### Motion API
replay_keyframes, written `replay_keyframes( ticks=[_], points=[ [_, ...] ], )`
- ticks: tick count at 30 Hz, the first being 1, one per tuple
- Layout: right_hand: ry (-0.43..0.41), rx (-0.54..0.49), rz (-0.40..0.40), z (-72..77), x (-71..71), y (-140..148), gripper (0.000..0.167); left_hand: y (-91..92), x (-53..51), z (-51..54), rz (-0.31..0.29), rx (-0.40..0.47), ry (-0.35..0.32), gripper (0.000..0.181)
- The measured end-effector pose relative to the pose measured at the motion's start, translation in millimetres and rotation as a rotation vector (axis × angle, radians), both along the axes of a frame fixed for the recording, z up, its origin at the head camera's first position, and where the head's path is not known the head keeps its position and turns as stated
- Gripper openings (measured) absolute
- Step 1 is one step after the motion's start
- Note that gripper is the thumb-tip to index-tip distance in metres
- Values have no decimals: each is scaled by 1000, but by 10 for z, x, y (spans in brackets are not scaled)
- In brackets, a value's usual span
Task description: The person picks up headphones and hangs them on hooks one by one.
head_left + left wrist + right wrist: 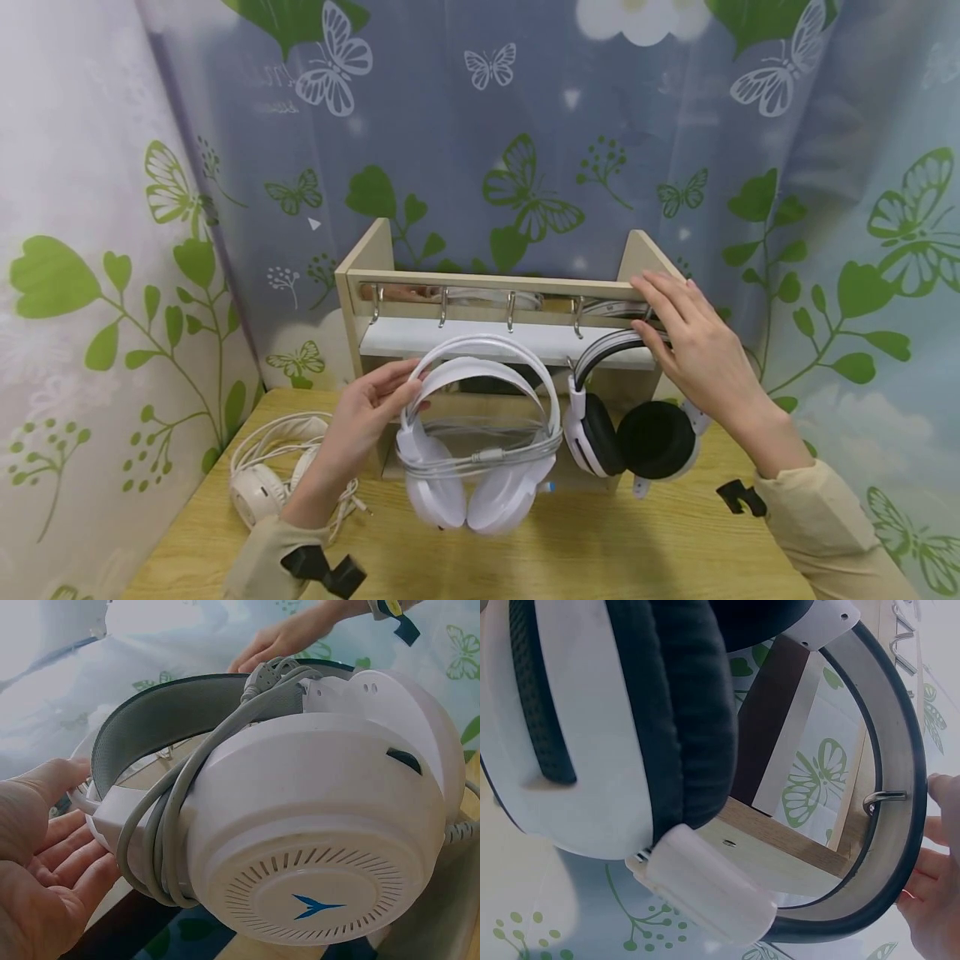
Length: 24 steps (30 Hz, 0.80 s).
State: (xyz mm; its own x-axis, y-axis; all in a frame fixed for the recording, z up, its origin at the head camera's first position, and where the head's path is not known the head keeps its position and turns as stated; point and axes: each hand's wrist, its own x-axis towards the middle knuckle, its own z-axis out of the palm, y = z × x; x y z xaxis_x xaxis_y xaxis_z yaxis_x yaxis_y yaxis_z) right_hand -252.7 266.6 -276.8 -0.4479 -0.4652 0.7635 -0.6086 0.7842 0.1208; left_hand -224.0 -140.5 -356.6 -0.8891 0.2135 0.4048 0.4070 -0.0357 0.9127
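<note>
Grip of the left hand [358,421]: thumb and fingers pinched one side of the outer band of the white headphones [435,496]. These headphones were upright in front of the rack [480,281], ear cups downward, with a grey cable [487,456] wrapped around the cups. Whether the band bore on a hook [512,312] could not be determined. Grip of the right hand [697,342]: fingers were extended at the right end of the rack, thumb beside the headband of the black-padded headphones [656,442]; contact with that band could not be confirmed. The black-padded headphones hung with a hook inside their headband. Cream headphones [258,492] lay on the wooden surface [600,558], left of the rack. A patterned curtain [420,108] was located behind.
</note>
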Motion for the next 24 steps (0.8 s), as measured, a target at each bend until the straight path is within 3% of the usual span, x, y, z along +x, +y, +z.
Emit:
replay_keyframes(
  ticks=[11,16,24],
  points=[
    [5,-2,3,1,-7,-4,54,70,-63,102,34,-7,-8,42],
    [7,0,3,1,-7,0,55,105,-118,90,55,-4,-8,43],
    [11,0,2,-4,-18,2,55,157,-195,42,30,48,-6,41]
  ],
)
